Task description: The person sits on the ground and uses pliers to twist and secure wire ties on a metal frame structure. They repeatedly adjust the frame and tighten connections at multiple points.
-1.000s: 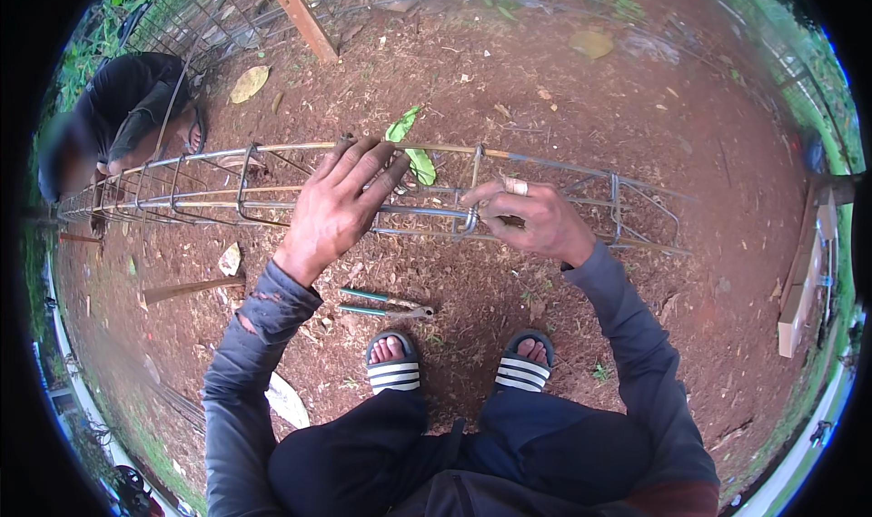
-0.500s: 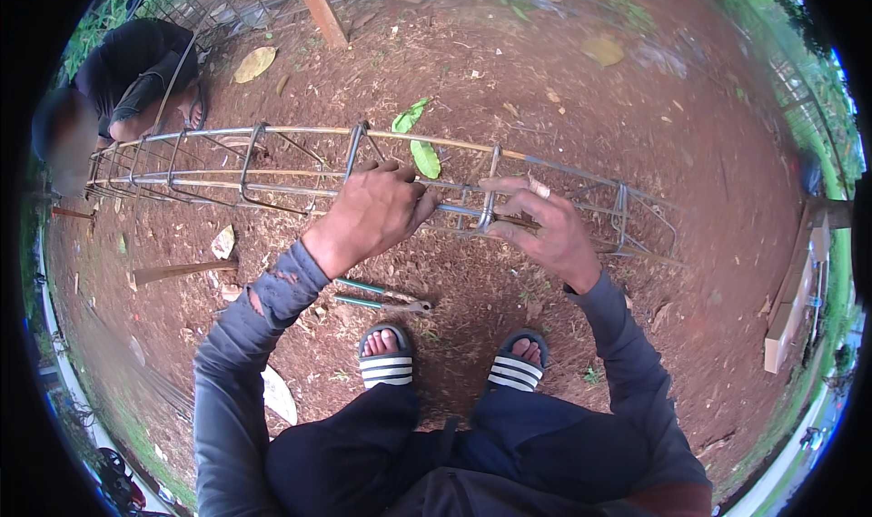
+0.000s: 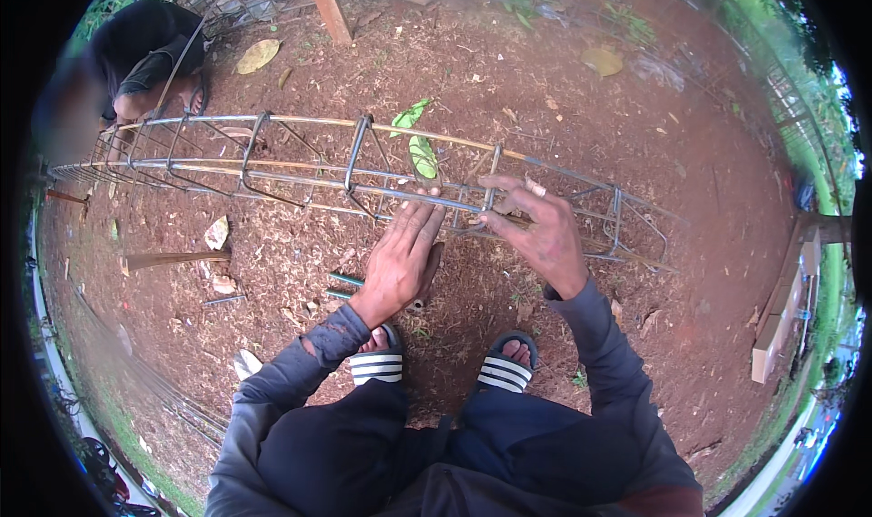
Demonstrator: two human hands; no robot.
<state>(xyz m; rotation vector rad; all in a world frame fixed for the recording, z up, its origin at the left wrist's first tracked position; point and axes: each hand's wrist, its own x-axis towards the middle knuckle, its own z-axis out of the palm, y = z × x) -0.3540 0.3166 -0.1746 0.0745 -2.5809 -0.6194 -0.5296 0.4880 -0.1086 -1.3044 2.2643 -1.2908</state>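
A long cage of steel rebar (image 3: 391,192) runs across in front of me, with square stirrups around its bars. My right hand (image 3: 543,237) is closed in a pinch at the stirrup (image 3: 495,161) near the cage's right part, thumb and fingers on its near side. My left hand (image 3: 400,263) is stretched flat with fingers extended, its fingertips at the near bar and nothing held. Beneath and behind that hand lies a hand tool with green handles (image 3: 343,285) on the soil, mostly hidden by it.
At the far left another person (image 3: 150,49) crouches by the cage's end. A wooden post (image 3: 327,9) stands beyond. Green leaves (image 3: 421,157) lie by the cage, a piece of wood (image 3: 173,260) at left, and long boxes (image 3: 779,322) at the right edge.
My left hand has let go of the cage's bar and drawn back toward me, its fingers straightening. My right hand stays at the same stirrup. The view has shifted slightly.
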